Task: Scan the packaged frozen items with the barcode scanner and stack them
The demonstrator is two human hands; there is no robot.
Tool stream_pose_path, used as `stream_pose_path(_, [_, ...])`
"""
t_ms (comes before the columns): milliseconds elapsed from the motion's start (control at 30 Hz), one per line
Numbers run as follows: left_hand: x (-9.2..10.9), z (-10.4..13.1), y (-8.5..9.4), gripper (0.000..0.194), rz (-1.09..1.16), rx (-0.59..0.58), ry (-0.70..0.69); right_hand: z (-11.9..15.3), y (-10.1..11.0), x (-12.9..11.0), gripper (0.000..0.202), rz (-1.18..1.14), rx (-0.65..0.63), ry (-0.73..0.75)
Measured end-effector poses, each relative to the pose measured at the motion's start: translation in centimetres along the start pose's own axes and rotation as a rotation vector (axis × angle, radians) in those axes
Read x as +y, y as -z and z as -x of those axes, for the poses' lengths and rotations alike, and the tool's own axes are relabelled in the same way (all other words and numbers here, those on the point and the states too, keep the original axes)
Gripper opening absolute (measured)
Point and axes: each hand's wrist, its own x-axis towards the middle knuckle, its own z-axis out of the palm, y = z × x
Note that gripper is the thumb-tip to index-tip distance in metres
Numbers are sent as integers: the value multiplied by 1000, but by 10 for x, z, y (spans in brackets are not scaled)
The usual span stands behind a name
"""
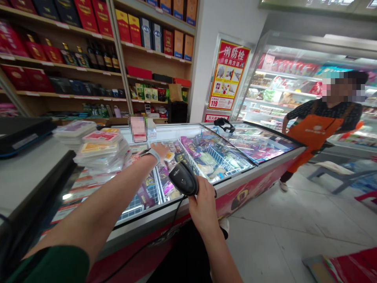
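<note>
My left grip (160,150) reaches over the chest freezer (259,167), above the packets in its wire baskets (219,159). My right grip (203,204) holds the scanner (183,179) before the freezer's near edge. Stacked trays (100,151) sit to my left on the desk (26,173). Shelves (88,67) stand behind the freezer; a co-worker (318,125) stands at its right end.

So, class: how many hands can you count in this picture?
2 that show clearly. The left hand reaches into the freezer; the right hand grips a scanner. The person in the orange apron has hands too, but they are hidden or too small to tell.
</note>
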Motion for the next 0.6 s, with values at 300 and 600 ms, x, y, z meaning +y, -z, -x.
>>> stream_pose_path(300, [-13,-11,-4,41,-14,-63,-9,0,1,2,45,-19,-4,-20])
stream_pose_path(600, [5,37,13,49,30,275,-39,0,1,5,41,-23,3,-19])
